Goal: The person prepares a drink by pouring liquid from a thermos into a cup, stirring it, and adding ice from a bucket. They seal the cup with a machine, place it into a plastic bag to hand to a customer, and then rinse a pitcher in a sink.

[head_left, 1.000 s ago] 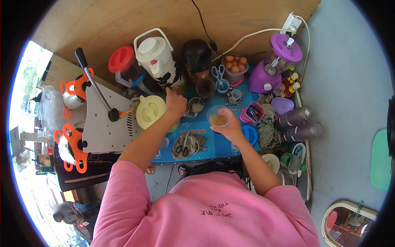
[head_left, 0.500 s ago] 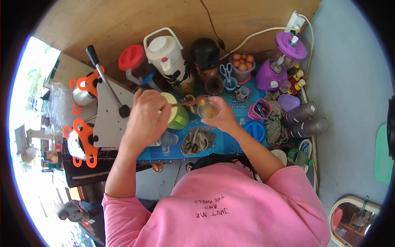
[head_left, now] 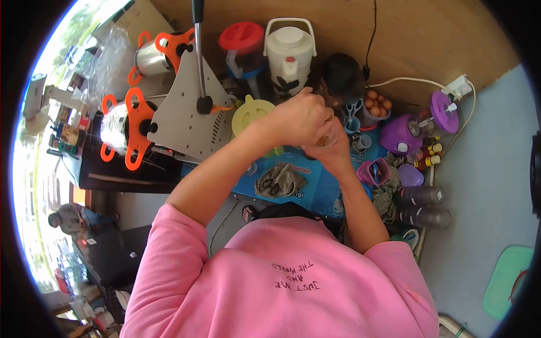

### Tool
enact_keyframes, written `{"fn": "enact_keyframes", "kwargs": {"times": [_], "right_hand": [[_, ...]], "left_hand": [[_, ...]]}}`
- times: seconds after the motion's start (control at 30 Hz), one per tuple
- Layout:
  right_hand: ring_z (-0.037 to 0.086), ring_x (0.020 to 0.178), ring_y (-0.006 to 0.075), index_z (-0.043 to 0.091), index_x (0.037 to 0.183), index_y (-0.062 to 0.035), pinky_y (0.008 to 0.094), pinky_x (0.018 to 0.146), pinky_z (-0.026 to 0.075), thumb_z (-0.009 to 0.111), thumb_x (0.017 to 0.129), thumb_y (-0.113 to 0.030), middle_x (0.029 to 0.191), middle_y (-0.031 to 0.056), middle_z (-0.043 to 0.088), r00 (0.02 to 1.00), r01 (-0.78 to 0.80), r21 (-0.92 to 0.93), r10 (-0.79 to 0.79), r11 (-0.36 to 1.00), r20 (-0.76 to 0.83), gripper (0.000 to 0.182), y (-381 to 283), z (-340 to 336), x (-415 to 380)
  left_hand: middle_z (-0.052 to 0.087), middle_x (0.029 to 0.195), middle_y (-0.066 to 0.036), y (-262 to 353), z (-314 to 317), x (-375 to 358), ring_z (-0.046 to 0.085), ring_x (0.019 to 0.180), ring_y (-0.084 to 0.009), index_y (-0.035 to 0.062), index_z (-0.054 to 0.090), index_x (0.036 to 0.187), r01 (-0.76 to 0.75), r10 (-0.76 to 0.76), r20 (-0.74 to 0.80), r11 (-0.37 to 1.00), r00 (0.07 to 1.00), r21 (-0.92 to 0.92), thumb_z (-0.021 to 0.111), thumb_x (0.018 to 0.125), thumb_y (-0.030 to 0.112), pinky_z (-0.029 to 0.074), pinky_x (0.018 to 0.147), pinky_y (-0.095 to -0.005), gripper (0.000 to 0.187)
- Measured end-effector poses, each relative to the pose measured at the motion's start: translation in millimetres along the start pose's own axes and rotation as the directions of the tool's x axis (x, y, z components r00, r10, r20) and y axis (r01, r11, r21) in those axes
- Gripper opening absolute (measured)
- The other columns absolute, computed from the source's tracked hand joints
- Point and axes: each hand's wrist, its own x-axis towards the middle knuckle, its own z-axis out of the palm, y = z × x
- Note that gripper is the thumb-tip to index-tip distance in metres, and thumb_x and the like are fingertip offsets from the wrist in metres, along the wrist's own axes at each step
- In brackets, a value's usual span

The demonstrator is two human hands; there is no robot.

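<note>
My right hand (head_left: 332,151) is wrapped round a clear plastic cup (head_left: 326,137) with something brownish in it. Right over the cup's mouth is my left hand (head_left: 301,117), its fingers closed. The spoon seen in this hand half a second ago is mostly hidden behind the fingers now. Beside my left forearm stands a green pitcher with a pale yellow lid (head_left: 248,115). Below the hands, black-handled scissors (head_left: 271,186) lie on a crumpled cloth (head_left: 290,181) on the blue table cover (head_left: 321,194).
A cup-sealing machine (head_left: 183,107) with a long lever stands at left. Behind are a red-lidded jug (head_left: 241,39), a white flask (head_left: 289,50) and a dark jar (head_left: 342,79). Eggs (head_left: 377,104), a purple blender (head_left: 401,135) and stacked cups (head_left: 421,195) fill the right side.
My view has swung to the right, shifting the scene. My left hand has come over the cup, its fingers now at the rim; before, it held the spoon out from the left.
</note>
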Motion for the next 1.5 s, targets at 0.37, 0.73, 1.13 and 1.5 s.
{"fn": "enact_keyframes", "kwargs": {"times": [0.37, 0.73, 1.13, 1.5], "right_hand": [[0.058, 0.115, 0.0156, 0.050, 0.126, -0.0050, 0.0319, 0.096, 0.048, 0.083, 0.065, 0.008, 0.116, 0.0052, 0.060, 0.998, -0.036, 0.050, 0.039, 0.998, -0.059, 0.070, -29.8, -21.3, 30.0], [0.059, 0.112, 0.0156, 0.052, 0.122, -0.0056, 0.0314, 0.095, 0.048, 0.084, 0.065, 0.006, 0.115, 0.0063, 0.061, 0.998, -0.023, -0.027, 0.022, 0.999, -0.054, 0.066, -31.5, -31.5, 33.8], [0.057, 0.116, 0.0155, 0.052, 0.125, -0.0048, 0.0316, 0.100, 0.046, 0.082, 0.067, 0.006, 0.118, 0.0041, 0.059, 0.995, -0.027, -0.119, 0.015, 0.992, -0.100, 0.067, -26.2, -41.0, 33.5], [0.057, 0.116, 0.0160, 0.052, 0.126, -0.0039, 0.0314, 0.100, 0.045, 0.082, 0.067, 0.005, 0.118, 0.0050, 0.060, 0.996, -0.013, -0.156, -0.001, 0.988, -0.087, 0.066, -28.7, -37.5, 33.8]], "left_hand": [[0.064, 0.082, -0.013, -15.3, -7.7, 12.5, 0.060, 0.083, -0.0363, 0.0010, 0.068, 0.086, -0.172, 0.142, -0.215, 0.977, 0.966, -0.129, 0.063, 0.088, 0.012, 0.047, 0.092, -0.0469, 0.012], [0.062, 0.082, -0.013, -12.3, 2.7, 31.9, 0.060, 0.085, -0.0346, 0.0008, 0.067, 0.087, -0.244, 0.196, -0.310, 0.962, 0.930, -0.124, 0.060, 0.087, 0.010, 0.045, 0.095, -0.0459, 0.011], [0.064, 0.085, -0.012, -6.8, 0.1, 34.8, 0.061, 0.085, -0.0344, -0.0001, 0.069, 0.089, -0.146, 0.089, -0.297, 0.974, 0.951, -0.176, 0.064, 0.091, 0.010, 0.044, 0.092, -0.0464, 0.012], [0.066, 0.086, -0.013, -6.4, -1.7, 31.2, 0.064, 0.091, -0.0317, 0.0020, 0.069, 0.086, -0.097, 0.091, -0.309, 0.995, 0.947, -0.002, 0.064, 0.089, 0.010, 0.035, 0.113, -0.0560, 0.010]]}}
